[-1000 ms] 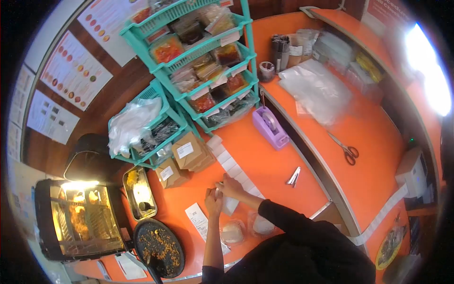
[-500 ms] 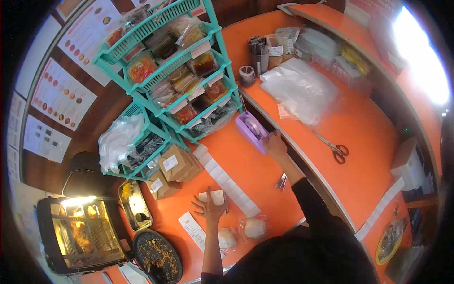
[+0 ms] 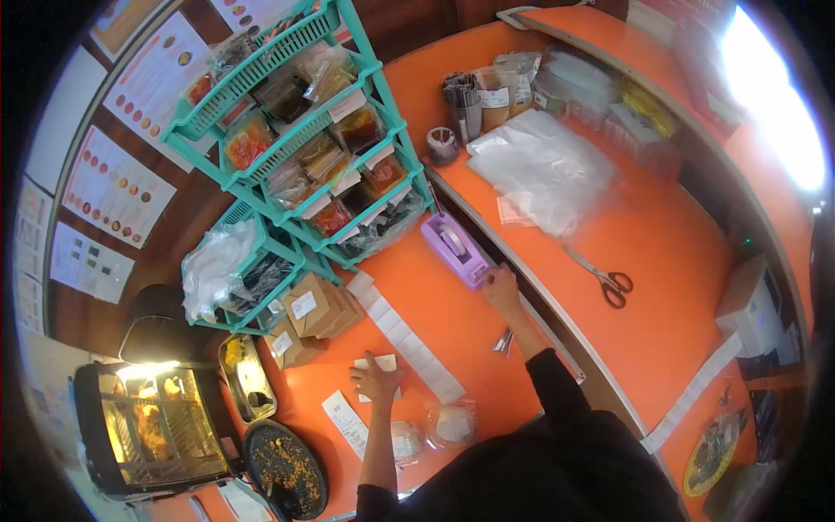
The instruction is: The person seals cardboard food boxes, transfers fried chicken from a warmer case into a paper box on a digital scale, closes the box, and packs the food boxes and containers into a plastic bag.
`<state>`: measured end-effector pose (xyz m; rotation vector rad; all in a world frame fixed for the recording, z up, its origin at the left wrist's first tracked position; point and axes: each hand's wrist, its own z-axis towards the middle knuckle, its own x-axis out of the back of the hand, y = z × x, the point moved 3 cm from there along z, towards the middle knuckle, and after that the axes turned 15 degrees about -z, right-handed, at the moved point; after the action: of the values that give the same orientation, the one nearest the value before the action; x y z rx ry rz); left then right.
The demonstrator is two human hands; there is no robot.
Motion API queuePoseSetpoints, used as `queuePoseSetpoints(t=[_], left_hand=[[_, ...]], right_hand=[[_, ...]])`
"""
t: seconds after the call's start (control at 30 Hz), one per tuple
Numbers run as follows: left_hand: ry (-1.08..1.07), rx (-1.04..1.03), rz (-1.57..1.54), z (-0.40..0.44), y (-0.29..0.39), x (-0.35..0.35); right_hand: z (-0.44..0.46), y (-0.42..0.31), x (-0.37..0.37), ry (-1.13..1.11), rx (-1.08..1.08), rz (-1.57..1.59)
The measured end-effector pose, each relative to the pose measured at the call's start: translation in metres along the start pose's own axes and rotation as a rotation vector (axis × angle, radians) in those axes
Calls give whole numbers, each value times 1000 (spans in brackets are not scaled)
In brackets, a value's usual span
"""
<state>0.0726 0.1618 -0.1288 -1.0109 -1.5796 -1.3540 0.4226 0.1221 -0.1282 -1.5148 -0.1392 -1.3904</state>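
My left hand (image 3: pixel 376 379) lies with its fingers apart on a small white packet (image 3: pixel 388 361) on the orange counter. My right hand (image 3: pixel 501 287) is at the near end of a purple tape dispenser (image 3: pixel 456 250), its fingers pressed together; whatever they pinch is too small to make out. Beside my left forearm are a printed receipt (image 3: pixel 345 421) and two clear round containers, one (image 3: pixel 405 442) close to the arm and the other (image 3: pixel 453 424) to its right. A strip of white labels (image 3: pixel 407 336) runs between my hands.
Teal racks (image 3: pixel 300 130) with packets stand at the back left, brown boxes (image 3: pixel 315 306) before them. A black pan (image 3: pixel 285 470) and a lit food warmer (image 3: pixel 156 426) are at the left. Scissors (image 3: pixel 609 283) and plastic bags (image 3: pixel 544 165) lie on the right counter. A stapler (image 3: pixel 504 341) is near my right arm.
My right hand has left my left hand and reached right to the tape dispenser, where its fingers have closed. My left hand has opened over the white packet. The camera view has shifted.
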Motion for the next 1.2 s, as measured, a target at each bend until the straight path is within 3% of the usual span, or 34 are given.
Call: queuePoseSetpoints(t=[0.13,0.2,0.23,0.27,0.3,0.37,0.5,0.6,0.7,0.77,0.87,0.9,0.93,1.0,1.07,1.1,1.13,1.2], left_hand=[[-121,-109,17,-1,15,25],[-200,-529,-193,-15,31,39],[-201,-520,-188,-23,42,50],[-209,-657,-286,-34,65,63],[-217,-801,-387,-44,85,74],[-251,-861,-459,-51,107,82],[-306,-981,-550,-72,141,102],[-273,-1048,-716,-78,150,97],[-233,-1023,-834,-86,165,83],[-136,-1058,-813,-90,178,79],[-101,-999,-945,-82,186,60],[-77,-994,-898,-81,191,58],[-85,-999,-907,-76,197,54],[-166,-951,-725,-59,206,39],[-228,-833,-597,-42,208,18],[-331,-766,-365,-34,210,3],[-430,-691,-132,-25,207,-12],[-466,-711,-79,-9,200,-38]], right_hand=[[-4,-8,20,-85,-146,-191],[-21,-37,33,-487,13,332],[-27,-53,33,-529,212,495],[-33,-69,35,-562,412,653],[-34,-82,45,-560,408,651],[-38,-107,67,-789,544,737],[-48,-99,61,-849,752,593],[-65,-76,39,-950,584,743],[-92,-70,24,-1039,181,1084],[-108,-93,66,-1076,-623,1586],[-109,-71,42,-1192,-537,1698],[-100,-46,15,-1037,-319,1613],[-88,-31,17,-1025,-322,1607],[-41,11,41,-749,158,649],[26,23,122,-390,251,458],[65,83,100,-223,76,581],[101,84,156,-38,116,298],[173,157,171,282,-18,-355]])
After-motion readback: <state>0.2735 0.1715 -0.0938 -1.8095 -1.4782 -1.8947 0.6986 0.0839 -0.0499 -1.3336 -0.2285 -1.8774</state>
